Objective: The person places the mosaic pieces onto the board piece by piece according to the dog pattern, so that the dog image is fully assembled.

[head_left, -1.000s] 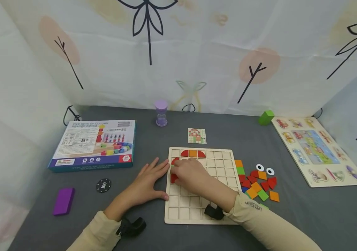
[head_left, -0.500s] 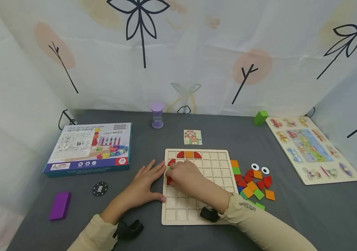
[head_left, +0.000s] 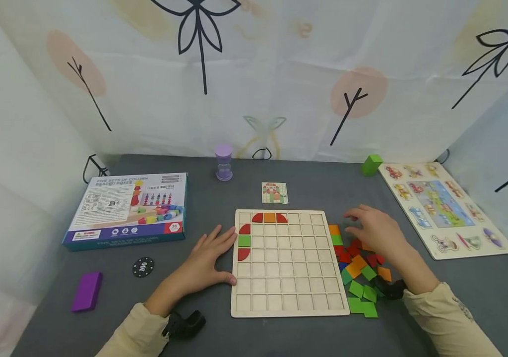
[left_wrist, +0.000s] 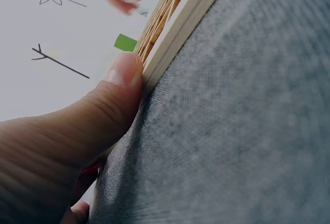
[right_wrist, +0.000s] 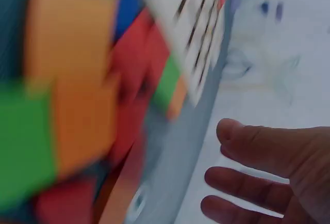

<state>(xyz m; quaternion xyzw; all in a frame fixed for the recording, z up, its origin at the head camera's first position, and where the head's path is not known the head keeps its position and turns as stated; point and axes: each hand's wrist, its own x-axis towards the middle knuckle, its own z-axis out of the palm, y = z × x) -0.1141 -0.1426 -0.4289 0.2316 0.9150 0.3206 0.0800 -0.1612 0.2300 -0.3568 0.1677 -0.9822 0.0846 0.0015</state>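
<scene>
My left hand rests flat beside the wooden grid board, fingers spread and thumb touching its left edge. In the left wrist view the thumb presses against the board's side. Along the board's top row lie an orange square and two rounded red pieces. A green square sits in the left column between two more red pieces. Over the pile of colored tiles on the right hovers my right hand, holding nothing, its fingers loosely extended.
A small pattern card lies behind the board, with a purple hourglass farther back. On the left are a boxed toy, a black disc and a purple block. A picture puzzle and green block stand right.
My right hand has left the board's left column and moved right to above the tile pile, uncovering the green square between red pieces. My left hand stays at the board's edge.
</scene>
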